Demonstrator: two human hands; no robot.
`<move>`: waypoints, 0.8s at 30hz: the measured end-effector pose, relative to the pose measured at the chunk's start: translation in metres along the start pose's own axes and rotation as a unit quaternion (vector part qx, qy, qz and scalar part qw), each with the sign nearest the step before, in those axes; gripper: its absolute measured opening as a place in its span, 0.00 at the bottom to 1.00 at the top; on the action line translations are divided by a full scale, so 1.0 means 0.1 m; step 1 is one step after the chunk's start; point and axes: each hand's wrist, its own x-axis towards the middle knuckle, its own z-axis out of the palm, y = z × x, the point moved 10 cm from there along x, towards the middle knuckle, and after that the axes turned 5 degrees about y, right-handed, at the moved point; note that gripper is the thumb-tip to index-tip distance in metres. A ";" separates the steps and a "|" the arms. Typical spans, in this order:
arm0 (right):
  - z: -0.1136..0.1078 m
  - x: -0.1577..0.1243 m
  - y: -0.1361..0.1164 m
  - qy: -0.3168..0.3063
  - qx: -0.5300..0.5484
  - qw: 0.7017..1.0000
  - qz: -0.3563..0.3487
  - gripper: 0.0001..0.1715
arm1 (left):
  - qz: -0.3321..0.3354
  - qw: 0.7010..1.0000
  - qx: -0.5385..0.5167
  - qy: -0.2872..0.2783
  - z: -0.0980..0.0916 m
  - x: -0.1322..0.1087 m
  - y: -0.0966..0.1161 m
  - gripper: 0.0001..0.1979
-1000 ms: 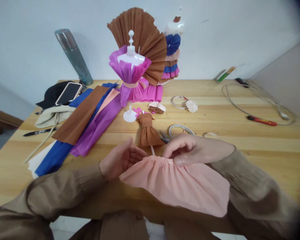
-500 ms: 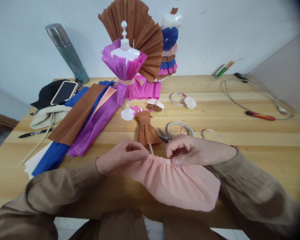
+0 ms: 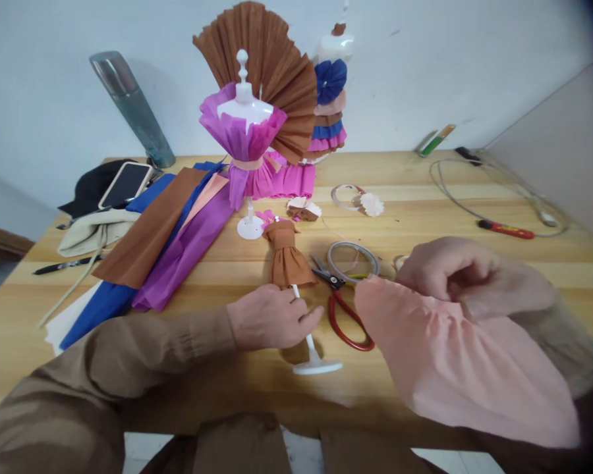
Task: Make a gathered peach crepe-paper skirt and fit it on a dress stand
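Gathered pink crepe paper (image 3: 474,368) hangs from my right hand (image 3: 469,273), whose fingers pinch its pleated top edge. My left hand (image 3: 277,316) lies over the white pole of a small mannequin stand (image 3: 319,367). Its thumb stretches out across the pole, apart from the other fingers, which are partly hidden. The mannequin lies on the table in a brown crepe paper dress (image 3: 285,253), its round base towards me. Right of the pole lie red-handled scissors (image 3: 348,322), their blades pointing away from me.
A standing mannequin (image 3: 247,112) in purple paper has a brown pleated fan (image 3: 261,46) behind it. Coloured paper strips (image 3: 148,230) lie left, near a phone (image 3: 126,184) and a bottle (image 3: 133,108). A tape roll (image 3: 353,260) and a cable (image 3: 439,191) are on the table (image 3: 405,210).
My right hand has carried the pink paper to the right. My left hand has let go of it and moved over the stand's pole. The scissors' handles and the stand's base are now uncovered.
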 end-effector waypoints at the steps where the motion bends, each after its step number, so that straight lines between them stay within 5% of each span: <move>1: 0.00 0.00 0.00 0.002 -0.001 1.000 -0.003 0.16 | 0.011 1.000 0.014 0.005 0.00 0.01 0.02 0.11; 4: -0.01 -0.01 -0.01 0.004 0.001 1.000 -0.010 0.17 | 0.028 0.998 0.050 0.026 -0.03 0.02 0.05 0.09; 11: 0.03 -0.02 0.03 -0.023 -0.012 0.999 0.040 0.19 | 0.000 0.983 0.054 0.174 -0.39 -0.03 0.05 0.06; 19: 0.13 0.11 0.02 -0.065 -0.046 0.996 0.037 0.18 | -0.022 0.995 0.022 0.092 -0.13 -0.19 0.17 0.10; 24: 0.31 0.20 0.04 -0.097 -0.045 0.994 0.024 0.20 | -0.057 0.997 0.000 0.056 -0.12 -0.29 0.14 0.13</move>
